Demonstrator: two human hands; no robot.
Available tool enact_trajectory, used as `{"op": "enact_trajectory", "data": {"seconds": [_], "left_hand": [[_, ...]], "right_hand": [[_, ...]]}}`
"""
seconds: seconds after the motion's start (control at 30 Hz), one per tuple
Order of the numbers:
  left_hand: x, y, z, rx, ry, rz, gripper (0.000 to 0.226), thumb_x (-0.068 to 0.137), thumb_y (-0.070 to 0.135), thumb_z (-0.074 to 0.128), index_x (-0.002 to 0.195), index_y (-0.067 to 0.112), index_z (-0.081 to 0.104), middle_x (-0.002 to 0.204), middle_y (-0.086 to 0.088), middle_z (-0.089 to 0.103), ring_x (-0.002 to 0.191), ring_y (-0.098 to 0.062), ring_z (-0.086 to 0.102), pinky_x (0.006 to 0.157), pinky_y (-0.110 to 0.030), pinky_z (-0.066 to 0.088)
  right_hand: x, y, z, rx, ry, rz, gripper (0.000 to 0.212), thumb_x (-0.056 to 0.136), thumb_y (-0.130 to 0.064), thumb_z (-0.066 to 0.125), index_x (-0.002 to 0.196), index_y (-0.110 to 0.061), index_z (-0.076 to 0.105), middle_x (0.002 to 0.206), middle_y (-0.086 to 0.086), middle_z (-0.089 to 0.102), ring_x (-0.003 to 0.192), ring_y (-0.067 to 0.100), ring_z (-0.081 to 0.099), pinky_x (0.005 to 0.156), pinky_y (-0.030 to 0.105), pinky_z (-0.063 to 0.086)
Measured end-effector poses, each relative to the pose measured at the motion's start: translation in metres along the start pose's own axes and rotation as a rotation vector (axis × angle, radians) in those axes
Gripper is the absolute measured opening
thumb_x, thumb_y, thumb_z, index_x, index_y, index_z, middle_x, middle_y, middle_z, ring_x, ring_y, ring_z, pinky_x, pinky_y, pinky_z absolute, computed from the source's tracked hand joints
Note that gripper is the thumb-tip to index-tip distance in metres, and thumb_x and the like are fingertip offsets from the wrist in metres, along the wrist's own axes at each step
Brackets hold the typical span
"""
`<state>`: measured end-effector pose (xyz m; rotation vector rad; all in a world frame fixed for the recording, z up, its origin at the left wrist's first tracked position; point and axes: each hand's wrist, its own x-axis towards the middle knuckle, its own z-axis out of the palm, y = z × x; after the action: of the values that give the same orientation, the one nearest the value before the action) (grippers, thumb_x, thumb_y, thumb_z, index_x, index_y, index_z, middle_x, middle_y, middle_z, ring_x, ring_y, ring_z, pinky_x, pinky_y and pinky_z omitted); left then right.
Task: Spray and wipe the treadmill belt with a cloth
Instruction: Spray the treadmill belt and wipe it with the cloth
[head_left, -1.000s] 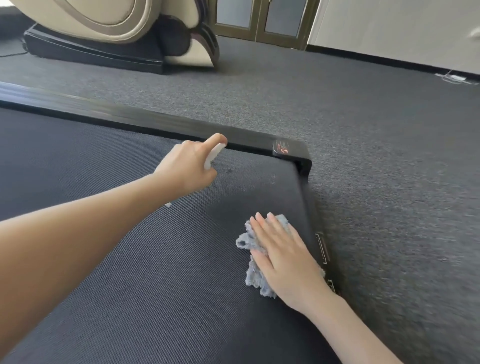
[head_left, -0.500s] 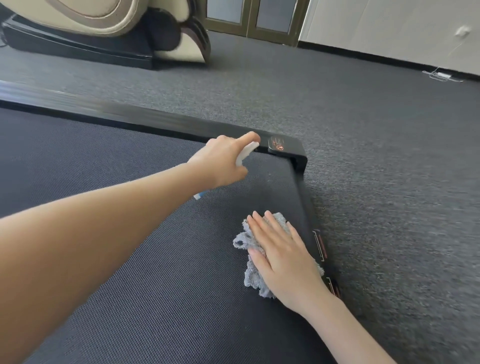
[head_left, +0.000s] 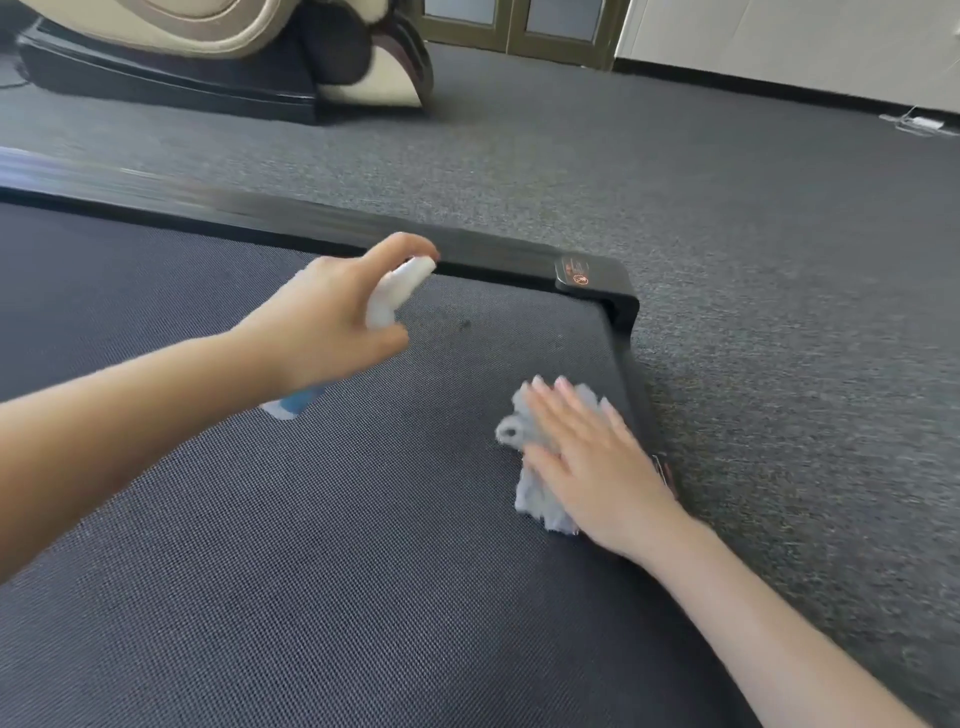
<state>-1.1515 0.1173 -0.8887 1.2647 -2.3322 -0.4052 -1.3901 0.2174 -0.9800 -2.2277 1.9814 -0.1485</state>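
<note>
Grey carpet (head_left: 753, 249) surrounds a dark treadmill belt (head_left: 311, 571), where a person's left hand (head_left: 322, 322) grips a white-topped spray bottle (head_left: 392, 291) above the belt while the right hand (head_left: 587, 462) presses flat, fingers straight, on a grey cloth (head_left: 535, 499) near the black frame corner (head_left: 602, 283).

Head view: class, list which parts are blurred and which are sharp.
Head view: right hand and cloth smeared by motion; far rail streaked at left; left hand and spray bottle slightly soft; belt weave near the camera crisp.
</note>
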Motion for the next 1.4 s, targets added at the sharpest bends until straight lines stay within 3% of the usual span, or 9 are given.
{"op": "enact_trajectory", "data": {"seconds": [0.23,0.33,0.47,0.6,0.67,0.77,1.0,1.13,1.4], "left_hand": [[-0.052,-0.025,-0.013,0.061,-0.016,-0.063,0.059,0.074,0.015,0.064,0.119,0.046,0.042,0.067,0.009,0.056,0.060,-0.006,0.053,0.058,-0.019,0.041],[-0.057,-0.030,-0.015,0.055,-0.011,-0.069,0.060,0.074,0.016,0.065,0.116,0.052,0.039,0.067,0.008,0.059,0.060,-0.006,0.054,0.059,-0.023,0.043],[-0.054,-0.032,-0.015,0.030,0.020,-0.066,0.061,0.074,0.016,0.066,0.117,0.049,0.040,0.074,0.000,0.064,0.061,-0.008,0.056,0.059,-0.030,0.045],[-0.053,-0.031,-0.010,0.007,0.047,-0.066,0.060,0.073,0.016,0.066,0.118,0.048,0.041,0.064,0.003,0.059,0.054,-0.005,0.053,0.054,-0.024,0.041],[-0.052,-0.033,-0.008,0.005,0.050,-0.060,0.061,0.073,0.016,0.066,0.119,0.047,0.041,0.064,0.002,0.059,0.055,-0.006,0.053,0.055,-0.024,0.042],[-0.053,-0.034,-0.008,0.008,0.048,-0.061,0.061,0.073,0.015,0.067,0.119,0.047,0.041,0.065,0.000,0.060,0.056,-0.008,0.054,0.057,-0.031,0.046],[-0.059,-0.042,-0.017,-0.001,0.044,-0.111,0.060,0.073,0.016,0.065,0.120,0.045,0.043,0.064,-0.001,0.061,0.059,-0.010,0.055,0.055,-0.037,0.049],[-0.057,-0.044,-0.022,0.000,0.053,-0.156,0.060,0.073,0.018,0.063,0.119,0.050,0.042,0.068,-0.005,0.064,0.053,-0.016,0.058,0.060,-0.041,0.052],[-0.054,-0.043,-0.022,-0.048,0.077,-0.168,0.055,0.074,0.027,0.064,0.121,0.048,0.043,0.068,-0.008,0.064,0.048,-0.019,0.058,0.054,-0.046,0.054]], "right_hand": [[0.142,0.044,0.000,-0.110,0.059,0.338,0.055,0.100,-0.038,0.016,0.151,-0.016,0.014,0.159,0.002,0.011,0.145,0.021,0.009,0.117,0.045,0.010],[0.135,-0.015,0.007,-0.060,0.051,0.049,0.056,0.099,-0.036,0.030,0.149,-0.014,0.018,0.158,0.005,0.014,0.144,0.023,0.011,0.117,0.045,0.009],[0.035,-0.089,0.013,0.000,0.032,-0.430,0.061,0.094,-0.040,0.019,0.150,-0.017,0.018,0.159,-0.001,0.014,0.147,0.017,0.002,0.118,0.038,-0.003],[-0.003,-0.056,0.007,-0.059,0.013,-0.522,0.059,0.095,-0.040,0.023,0.150,-0.017,0.023,0.158,-0.002,0.017,0.147,0.015,0.007,0.117,0.039,0.005],[0.022,-0.023,0.000,-0.198,0.069,-0.356,0.061,0.093,-0.039,0.019,0.146,-0.012,0.031,0.156,0.007,0.025,0.144,0.025,0.020,0.116,0.046,0.018],[0.080,0.033,-0.006,-0.197,-0.027,0.010,0.076,0.086,-0.047,-0.008,0.151,-0.015,0.012,0.160,0.003,0.000,0.146,0.021,-0.002,0.117,0.048,0.005],[0.171,0.033,-0.006,-0.144,0.098,0.398,0.057,0.101,-0.037,0.014,0.150,-0.009,0.010,0.159,0.007,0.004,0.146,0.024,0.001,0.115,0.047,0.011],[0.206,-0.033,0.001,-0.192,0.155,0.193,0.049,0.099,-0.035,0.020,0.140,-0.011,0.029,0.148,0.009,0.026,0.135,0.026,0.023,0.107,0.049,0.023],[0.076,-0.117,0.016,-0.001,0.010,-0.523,0.055,0.100,-0.037,0.027,0.151,-0.020,0.012,0.160,-0.005,0.006,0.146,0.011,-0.005,0.118,0.035,-0.007]]}}
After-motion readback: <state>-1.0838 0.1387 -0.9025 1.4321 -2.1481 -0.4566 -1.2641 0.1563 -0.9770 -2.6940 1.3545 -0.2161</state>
